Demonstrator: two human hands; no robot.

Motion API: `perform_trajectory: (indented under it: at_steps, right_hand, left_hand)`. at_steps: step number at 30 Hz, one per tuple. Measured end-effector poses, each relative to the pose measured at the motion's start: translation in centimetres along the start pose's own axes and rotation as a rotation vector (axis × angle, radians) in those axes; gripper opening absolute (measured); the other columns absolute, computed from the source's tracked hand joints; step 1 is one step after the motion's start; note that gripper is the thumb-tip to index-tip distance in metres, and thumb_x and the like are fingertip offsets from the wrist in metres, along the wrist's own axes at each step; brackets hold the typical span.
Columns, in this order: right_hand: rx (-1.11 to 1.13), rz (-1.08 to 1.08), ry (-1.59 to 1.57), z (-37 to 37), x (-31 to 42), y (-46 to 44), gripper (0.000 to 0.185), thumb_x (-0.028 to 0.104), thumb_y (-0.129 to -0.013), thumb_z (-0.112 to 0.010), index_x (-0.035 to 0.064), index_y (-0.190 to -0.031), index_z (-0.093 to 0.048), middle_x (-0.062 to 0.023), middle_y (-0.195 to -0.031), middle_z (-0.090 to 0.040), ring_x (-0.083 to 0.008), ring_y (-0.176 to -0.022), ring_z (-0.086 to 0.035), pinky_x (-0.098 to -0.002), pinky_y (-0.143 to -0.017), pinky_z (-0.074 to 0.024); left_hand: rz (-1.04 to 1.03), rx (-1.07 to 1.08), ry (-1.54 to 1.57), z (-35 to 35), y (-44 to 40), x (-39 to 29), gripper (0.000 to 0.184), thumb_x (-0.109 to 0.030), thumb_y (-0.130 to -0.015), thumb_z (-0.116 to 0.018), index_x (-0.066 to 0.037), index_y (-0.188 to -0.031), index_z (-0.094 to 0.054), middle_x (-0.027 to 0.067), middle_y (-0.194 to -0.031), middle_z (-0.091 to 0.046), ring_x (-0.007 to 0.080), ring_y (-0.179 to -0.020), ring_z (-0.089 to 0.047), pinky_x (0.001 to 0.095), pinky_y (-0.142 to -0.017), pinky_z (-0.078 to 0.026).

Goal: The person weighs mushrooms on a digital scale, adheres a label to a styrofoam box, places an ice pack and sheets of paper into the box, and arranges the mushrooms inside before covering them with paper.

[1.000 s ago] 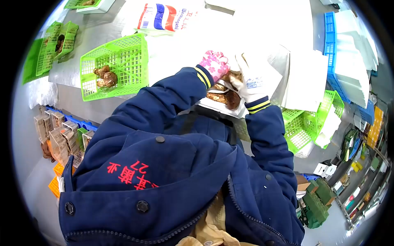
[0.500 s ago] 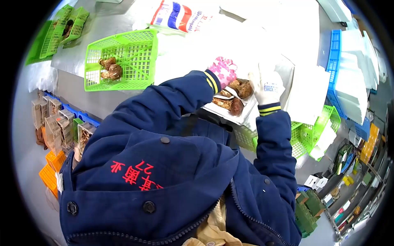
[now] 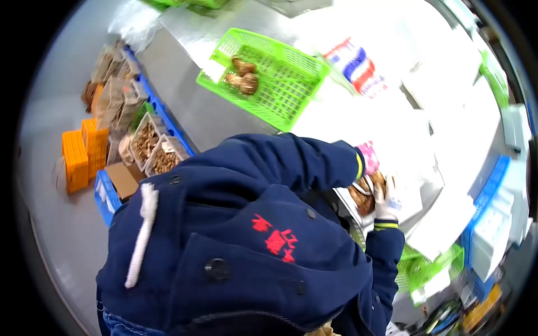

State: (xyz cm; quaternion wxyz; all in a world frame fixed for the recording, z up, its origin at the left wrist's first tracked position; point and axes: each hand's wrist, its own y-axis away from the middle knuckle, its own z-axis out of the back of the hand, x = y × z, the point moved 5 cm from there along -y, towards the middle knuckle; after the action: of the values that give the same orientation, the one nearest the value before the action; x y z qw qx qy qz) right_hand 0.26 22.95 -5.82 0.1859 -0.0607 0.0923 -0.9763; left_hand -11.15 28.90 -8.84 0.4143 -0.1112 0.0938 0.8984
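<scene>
My left hand [image 3: 369, 157], in a pink and white patterned glove, is at the upper edge of a white tray [image 3: 346, 197] of brown mushrooms [image 3: 362, 200]. Its fingers are mostly hidden by glare and the sleeve. My right hand [image 3: 388, 198], in a white glove, lies at the tray's right side, its fingers touching the mushrooms. Whether it grips one is not clear. White strips run between the mushrooms. Up and to the left, a green basket [image 3: 280, 78] holds a few more mushrooms [image 3: 244, 83].
A printed plastic bag [image 3: 356, 66] lies on the table beyond my hands. At right are white sheets [image 3: 440, 224], a green basket [image 3: 431, 269] and a blue crate [image 3: 486, 196]. Orange crates [image 3: 75, 162] and clear boxes of small mushrooms [image 3: 166, 158] stand at left.
The view has swung left, so table items appear shifted and rotated. My right hand, lifted off the tray's right side half a second ago, is now against the mushrooms.
</scene>
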Motion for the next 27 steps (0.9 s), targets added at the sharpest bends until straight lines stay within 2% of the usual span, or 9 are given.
perform_trajectory:
  at_steps: [6, 9, 12, 14, 15, 17, 19, 22, 27]
  right_hand:
    - [0.077, -0.002, 0.011, 0.6, 4.9, 1.9, 0.037, 0.032, -0.074, -0.063, 0.0109, -0.104, -0.060, -0.0063, -0.107, -0.058, -0.0248, -0.098, -0.054, -0.0446, -0.096, -0.0320]
    - [0.057, 0.002, 0.029, 0.0, 9.0, 1.2, 0.037, 0.031, -0.074, -0.063, 0.0101, -0.104, -0.060, -0.0071, -0.106, -0.058, -0.0257, -0.098, -0.054, -0.0443, -0.096, -0.0320]
    - [0.073, 0.002, 0.019, 0.3, 9.3, 0.6, 0.037, 0.032, -0.075, -0.062, 0.0095, -0.104, -0.060, -0.0076, -0.106, -0.058, -0.0264, -0.099, -0.053, -0.0444, -0.096, -0.0320]
    - [0.081, 0.003, 0.023, -0.1, 9.2, 0.5, 0.038, 0.033, -0.075, -0.061, 0.0089, -0.104, -0.060, -0.0091, -0.107, -0.058, -0.0271, -0.100, -0.053, -0.0448, -0.096, -0.0319]
    - [0.082, 0.003, 0.022, -0.2, 9.2, 0.2, 0.038, 0.033, -0.075, -0.061, 0.0089, -0.104, -0.060, -0.0091, -0.107, -0.058, -0.0271, -0.100, -0.053, -0.0448, -0.096, -0.0319]
    - [0.097, -0.012, -0.014, -0.6, 9.6, -0.6, 0.041, 0.034, -0.075, -0.061, 0.0079, -0.107, -0.059, -0.0110, -0.109, -0.057, -0.0280, -0.101, -0.053, -0.0456, -0.096, -0.0312]
    - [0.113, -0.011, -0.036, -1.0, 10.0, -1.4, 0.045, 0.032, -0.076, -0.061, 0.0040, -0.111, -0.056, -0.0151, -0.111, -0.056, -0.0319, -0.102, -0.051, -0.0452, -0.095, -0.0334]
    - [0.006, -0.040, -0.137, -1.2, 11.0, -2.4, 0.049, 0.024, -0.078, -0.060, -0.0020, -0.118, -0.050, -0.0220, -0.113, -0.053, -0.0379, -0.103, -0.050, -0.0434, -0.090, -0.0386]
    - [-0.042, -0.105, -0.179, -1.5, 11.8, -4.4, 0.048, 0.021, -0.078, -0.060, -0.0026, -0.119, -0.049, -0.0224, -0.115, -0.053, -0.0378, -0.104, -0.050, -0.0439, -0.090, -0.0382]
  left_hand:
    - [0.004, -0.033, -0.004, 1.1, 7.5, 0.4, 0.018, -0.021, -0.070, -0.055, -0.018, -0.086, -0.062, 0.0026, -0.079, -0.061, 0.0222, -0.078, -0.060, 0.0381, -0.070, -0.044]
    - [-0.067, -0.574, 0.289, 3.4, 14.6, 5.3, 0.013, -0.016, -0.070, -0.055, -0.014, -0.079, -0.065, 0.0046, -0.073, -0.063, 0.0227, -0.067, -0.059, 0.0366, -0.064, -0.045]
    - [0.389, -0.717, 1.672, 2.5, 22.0, 15.0, 0.019, -0.011, -0.081, -0.056, 0.001, -0.093, -0.065, 0.0119, -0.090, -0.065, 0.0177, -0.073, -0.060, 0.0314, -0.067, -0.049]
    - [0.611, -0.980, 1.537, 6.2, 28.8, 20.7, 0.017, -0.009, -0.080, -0.056, 0.000, -0.092, -0.065, 0.0087, -0.088, -0.065, 0.0161, -0.073, -0.060, 0.0290, -0.066, -0.049]
    - [0.411, -1.046, 1.160, 5.8, 33.1, 25.8, 0.018, -0.009, -0.080, -0.054, -0.002, -0.094, -0.065, 0.0099, -0.092, -0.065, 0.0189, -0.077, -0.061, 0.0310, -0.069, -0.050]
    - [0.997, -0.287, -0.002, 11.1, 38.5, 29.1, 0.034, -0.008, -0.076, -0.056, -0.011, -0.110, -0.059, 0.0112, -0.104, -0.061, 0.0295, -0.098, -0.057, 0.0369, -0.089, -0.045]
    - [1.279, 0.104, -0.194, 10.6, 42.8, 33.1, 0.043, -0.010, -0.076, -0.056, -0.021, -0.118, -0.054, 0.0060, -0.115, -0.055, 0.0302, -0.108, -0.050, 0.0390, -0.094, -0.041]
    - [1.164, 0.217, -0.177, 7.1, 44.9, 36.7, 0.054, -0.013, -0.072, -0.065, -0.024, -0.122, -0.050, 0.0018, -0.128, -0.043, 0.0290, -0.115, -0.045, 0.0383, -0.095, -0.040]
    - [1.084, 0.339, -0.191, 7.3, 43.7, 38.0, 0.054, -0.020, -0.069, -0.071, -0.021, -0.120, -0.052, 0.0021, -0.121, -0.047, 0.0297, -0.113, -0.046, 0.0388, -0.093, -0.041]
